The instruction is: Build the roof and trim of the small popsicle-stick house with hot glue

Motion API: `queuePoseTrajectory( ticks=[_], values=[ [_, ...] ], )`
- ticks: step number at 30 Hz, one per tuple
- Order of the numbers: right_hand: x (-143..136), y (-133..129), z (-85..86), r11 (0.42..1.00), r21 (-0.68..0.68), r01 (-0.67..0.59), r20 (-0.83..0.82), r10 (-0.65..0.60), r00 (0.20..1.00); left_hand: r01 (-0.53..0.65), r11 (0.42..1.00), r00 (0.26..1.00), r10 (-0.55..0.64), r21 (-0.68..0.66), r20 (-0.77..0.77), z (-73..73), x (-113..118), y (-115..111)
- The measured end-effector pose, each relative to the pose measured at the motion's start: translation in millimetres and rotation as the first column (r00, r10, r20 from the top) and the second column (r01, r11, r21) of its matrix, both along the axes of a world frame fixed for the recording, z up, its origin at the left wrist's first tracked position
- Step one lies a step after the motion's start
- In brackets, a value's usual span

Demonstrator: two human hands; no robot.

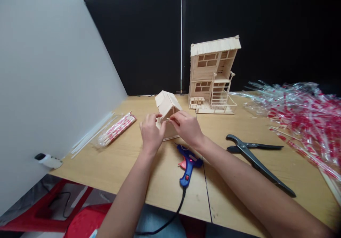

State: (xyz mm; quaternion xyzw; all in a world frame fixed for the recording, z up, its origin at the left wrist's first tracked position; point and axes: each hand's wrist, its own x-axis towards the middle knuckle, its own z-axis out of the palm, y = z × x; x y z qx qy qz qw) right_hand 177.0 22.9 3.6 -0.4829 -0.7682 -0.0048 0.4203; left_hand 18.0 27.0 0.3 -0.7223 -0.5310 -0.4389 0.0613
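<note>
A small model house (167, 102) made of thin wooden sticks, with a pitched roof, stands on the table in front of me. My left hand (151, 131) is at its left side, fingers bent and the thumb at the front wall, seemingly holding it. Pinched between thumb and forefinger, a short thin stick (168, 119) is in my right hand (188, 127), against the front of the house. My hands cover much of the lower front. Just below them lies a blue glue gun (189, 163) with an orange trigger, its red light lit.
A taller two-storey stick house (206, 73) stands at the back. Dark long-handled cutters (253, 158) lie right, near a heap of red-and-clear wrappers (298, 110). Leftward are a wrapped stick bundle (117, 128), loose white strips (92, 133) and a black-capped bottle (50, 160). The gun's cord (173, 218) crosses the front edge.
</note>
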Motion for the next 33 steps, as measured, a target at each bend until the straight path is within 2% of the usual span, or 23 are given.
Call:
queuePoseTrajectory(
  ticks=[6, 14, 22, 33],
  values=[
    [-3.9, 3.3, 0.4, 0.997, -0.006, 0.07, 0.124, -0.069, 0.99, 0.035, 0.999, 0.999, -0.035, -0.028, 0.002, -0.4, 1.7, 6.1],
    [-3.6, 9.7, -7.5, 0.993, 0.087, 0.081, 0.19, -0.096, 0.977, 0.055, 0.998, 0.997, -0.056, 0.023, 0.045, -2.4, 0.4, 5.9],
    [-5.5, 9.5, -5.6, 0.986, 0.109, 0.123, 0.213, -0.144, 0.966, 0.078, 0.994, 0.995, -0.083, 0.081, 0.055, -6.7, -1.6, 8.9],
    [-8.7, 8.6, -2.1, 0.992, 0.077, 0.102, 0.174, -0.114, 0.978, 0.096, 0.992, 0.993, -0.101, 0.081, 0.058, -7.0, -0.9, 8.9]
  ],
)
